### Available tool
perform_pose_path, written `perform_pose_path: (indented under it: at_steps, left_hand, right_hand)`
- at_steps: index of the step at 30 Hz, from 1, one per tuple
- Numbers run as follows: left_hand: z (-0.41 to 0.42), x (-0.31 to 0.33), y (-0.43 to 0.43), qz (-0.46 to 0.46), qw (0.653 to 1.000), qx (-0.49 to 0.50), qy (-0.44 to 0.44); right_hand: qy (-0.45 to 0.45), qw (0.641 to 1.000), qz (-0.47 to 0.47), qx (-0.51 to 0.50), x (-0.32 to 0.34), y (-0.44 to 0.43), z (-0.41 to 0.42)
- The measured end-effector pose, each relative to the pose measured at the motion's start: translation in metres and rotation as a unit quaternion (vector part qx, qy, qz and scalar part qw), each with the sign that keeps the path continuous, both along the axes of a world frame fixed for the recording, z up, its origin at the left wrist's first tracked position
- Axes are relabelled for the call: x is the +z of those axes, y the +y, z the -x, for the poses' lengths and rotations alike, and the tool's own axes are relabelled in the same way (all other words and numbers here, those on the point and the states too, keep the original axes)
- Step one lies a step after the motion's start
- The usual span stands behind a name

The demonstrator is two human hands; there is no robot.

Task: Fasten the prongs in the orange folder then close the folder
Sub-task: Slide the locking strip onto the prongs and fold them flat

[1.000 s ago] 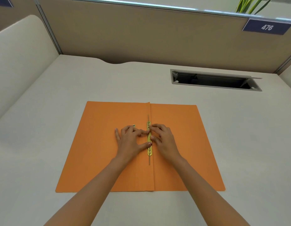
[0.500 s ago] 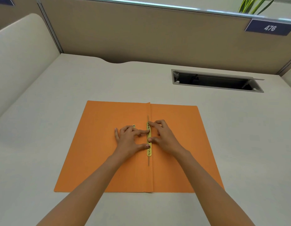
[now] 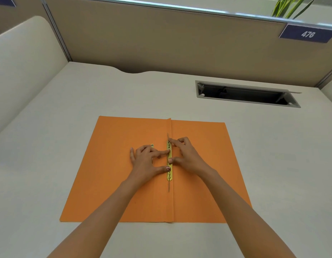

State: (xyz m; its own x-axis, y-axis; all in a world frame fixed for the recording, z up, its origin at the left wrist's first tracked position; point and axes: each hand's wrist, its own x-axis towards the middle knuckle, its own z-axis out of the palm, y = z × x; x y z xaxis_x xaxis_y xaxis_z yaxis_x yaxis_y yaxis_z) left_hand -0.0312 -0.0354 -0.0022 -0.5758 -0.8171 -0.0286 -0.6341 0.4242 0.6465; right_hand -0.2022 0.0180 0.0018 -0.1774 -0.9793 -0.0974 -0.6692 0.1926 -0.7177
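Note:
An orange folder (image 3: 115,170) lies open and flat on the desk, its spine running away from me. A brass fastener bar (image 3: 169,175) sits along the spine, with thin metal prongs sticking out flat beyond both of its ends. My left hand (image 3: 145,161) rests on the left flap, its index finger and thumb pressing on the bar. My right hand (image 3: 187,155) rests on the right flap, with index fingertip at the bar's far end and thumb on its middle. A small brass piece (image 3: 152,145) lies on the left flap beside my left knuckles.
A cream desk (image 3: 68,108) is enclosed by beige partition walls. An open cable slot (image 3: 245,94) is set in the desk at the back right. A sign reading 476 (image 3: 307,34) and a plant (image 3: 290,6) sit on the far partition.
My right index finger has slid farther along the bar toward its far end and the hand has spread. My left hand has stayed pressed on the bar.

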Motion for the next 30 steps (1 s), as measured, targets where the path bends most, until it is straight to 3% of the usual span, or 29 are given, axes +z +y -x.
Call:
perform_pose_path:
  at_steps: [4, 13, 18, 22, 24, 28, 30]
  left_hand:
    - [0.001, -0.001, -0.001, 0.002, 1.0, -0.001, -0.01]
    - [0.0, -0.005, -0.002, 0.007, 1.0, -0.009, -0.025]
    - [-0.002, -0.005, -0.002, 0.007, 0.999, -0.022, -0.023]
    - [-0.008, 0.001, 0.002, -0.006, 0.999, -0.035, -0.018]
    - [-0.015, 0.004, 0.007, -0.003, 1.0, -0.025, 0.007]
    - [-0.041, 0.004, 0.03, -0.022, 0.987, 0.042, 0.153]
    - [-0.056, 0.004, 0.043, 0.002, 0.985, 0.082, 0.154]
  right_hand:
    - [-0.012, 0.999, 0.036, -0.019, -0.002, 0.007, -0.007]
    - [0.084, 0.992, 0.069, -0.072, -0.012, 0.019, -0.024]
    - [0.062, 0.993, 0.065, -0.076, -0.009, 0.02, -0.025]
    - [-0.01, 0.99, 0.083, -0.113, -0.004, 0.031, -0.029]
    - [-0.021, 0.987, 0.092, -0.129, -0.003, 0.042, -0.032]
    - [0.023, 0.99, 0.088, -0.111, -0.004, 0.066, -0.042]
    - [0.043, 0.99, 0.092, -0.097, -0.005, 0.077, -0.052]
